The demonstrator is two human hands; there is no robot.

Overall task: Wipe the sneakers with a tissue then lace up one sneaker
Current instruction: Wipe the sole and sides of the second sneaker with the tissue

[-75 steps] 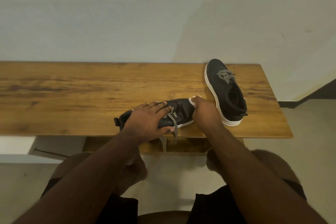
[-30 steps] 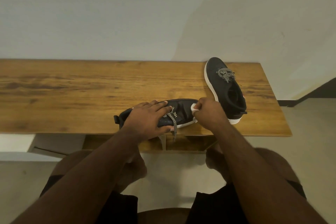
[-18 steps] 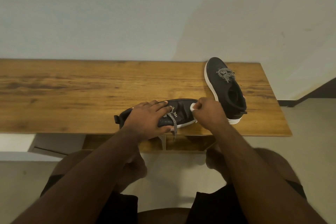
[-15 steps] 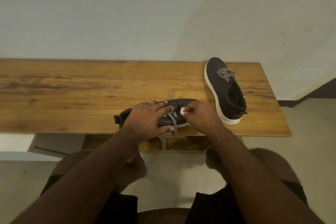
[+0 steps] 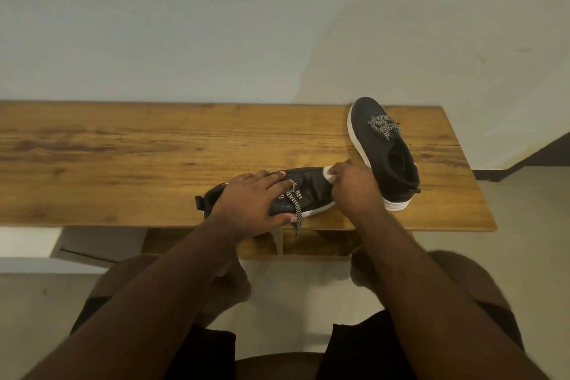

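Your left hand point(image 5: 253, 203) presses flat on the near black white-soled sneaker point(image 5: 308, 191) at the front edge of the wooden bench point(image 5: 123, 163) while your right hand point(image 5: 354, 188), pinching the white tissue point(image 5: 328, 170), has swept back from laces to toe, so wiping continues, the second black sneaker point(image 5: 385, 151) standing beyond.

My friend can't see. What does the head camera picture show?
A person's right hand holds a white tissue against the toe of a black sneaker, which the left hand presses onto a wooden table. A second black sneaker stands nearby.
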